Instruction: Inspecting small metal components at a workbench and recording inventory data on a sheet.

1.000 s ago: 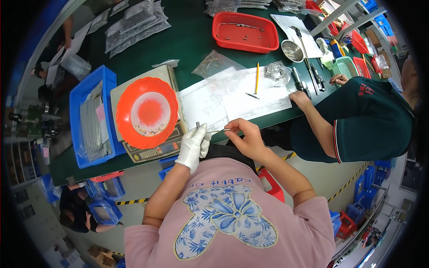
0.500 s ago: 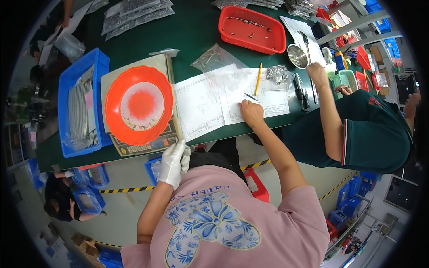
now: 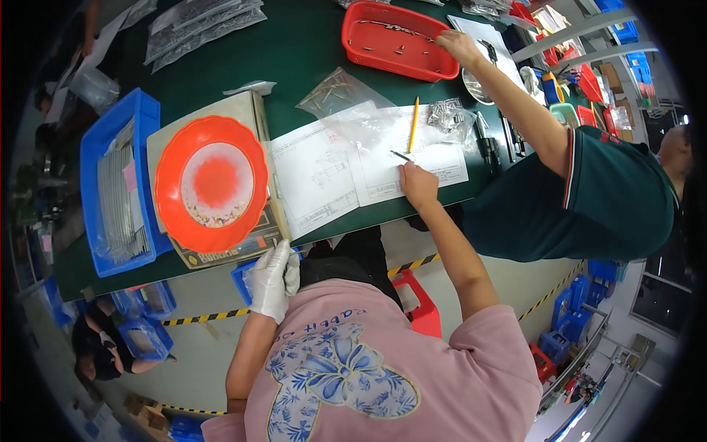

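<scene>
My left hand [image 3: 271,281] wears a white glove and is at the table's front edge, beside the scale [image 3: 276,221]. Its fingers are bent together, and whatever may be between them is too small to make out. An orange scalloped dish [image 3: 254,158] rests on the scale. Bare, with fingers curled in, my right hand [image 3: 418,184] lies on a printed drawing sheet [image 3: 379,188]. A thin dark rod [image 3: 401,155] is right at its fingertips; I cannot tell whether they grip it. Beyond, a yellow pencil [image 3: 414,125] lies beside a bag of small metal parts [image 3: 449,116].
A blue bin [image 3: 151,121] of bagged parts stands left of the scale. At the back is a red tray [image 3: 390,62] with small metal pieces; a co-worker's hand [image 3: 460,48] reaches its right rim. A steel bowl [image 3: 471,85] and black tools [image 3: 487,144] lie to the right.
The co-worker's hand has gone from beside the steel bowl to the red tray. My view has shifted slightly. My right hand stays on the drawing, near the thin rod.
</scene>
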Tool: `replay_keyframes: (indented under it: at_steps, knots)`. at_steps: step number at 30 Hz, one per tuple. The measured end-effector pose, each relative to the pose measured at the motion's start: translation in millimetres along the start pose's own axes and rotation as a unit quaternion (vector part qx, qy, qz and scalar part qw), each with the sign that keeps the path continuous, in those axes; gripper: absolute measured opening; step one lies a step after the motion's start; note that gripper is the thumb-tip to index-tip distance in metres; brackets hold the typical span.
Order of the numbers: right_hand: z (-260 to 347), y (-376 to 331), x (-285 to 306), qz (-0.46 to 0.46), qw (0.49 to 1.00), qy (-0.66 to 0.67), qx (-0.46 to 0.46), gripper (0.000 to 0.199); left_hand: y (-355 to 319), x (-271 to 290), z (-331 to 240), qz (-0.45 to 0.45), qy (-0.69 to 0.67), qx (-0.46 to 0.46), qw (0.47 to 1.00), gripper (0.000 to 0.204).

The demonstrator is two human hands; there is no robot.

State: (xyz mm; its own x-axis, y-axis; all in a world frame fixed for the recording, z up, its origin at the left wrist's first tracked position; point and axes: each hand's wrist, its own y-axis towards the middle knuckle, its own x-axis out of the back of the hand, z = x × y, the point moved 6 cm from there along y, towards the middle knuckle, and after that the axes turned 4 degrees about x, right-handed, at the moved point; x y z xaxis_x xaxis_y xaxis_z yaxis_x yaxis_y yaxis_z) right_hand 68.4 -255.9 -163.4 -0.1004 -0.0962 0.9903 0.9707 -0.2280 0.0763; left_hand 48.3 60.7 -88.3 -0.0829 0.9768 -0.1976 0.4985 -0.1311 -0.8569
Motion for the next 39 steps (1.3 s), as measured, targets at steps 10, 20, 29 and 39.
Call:
replay_keyframes:
  at_steps: [10, 20, 29, 39]
  knots:
    - [-16.9, 2.1, 25.7, -0.024, 0.999, -0.026, 0.002, 0.025, 0.8, -10.1, -0.1, 0.035, 0.046, 0.006, 0.998, 0.023]
    - [-23.9, -5.6, 58.0, -0.065, 0.916, 0.372, -0.133, 0.034, -4.6, -14.6, 1.2, 0.081, 0.055, -0.019, 0.995, 0.024]
    - [79.8, -23.1, 179.4, 0.136, 0.322, 0.931, 0.107, 0.041, -4.1, -23.1, -2.4, 0.141, 0.023, -0.027, 0.989, 0.023]
    - [-38.3, 56.9, 7.7, 0.077, 0.571, 0.722, -0.384, 0.024, -10.3, -11.5, 10.2, 0.092, 0.084, -0.094, 0.988, 0.023]
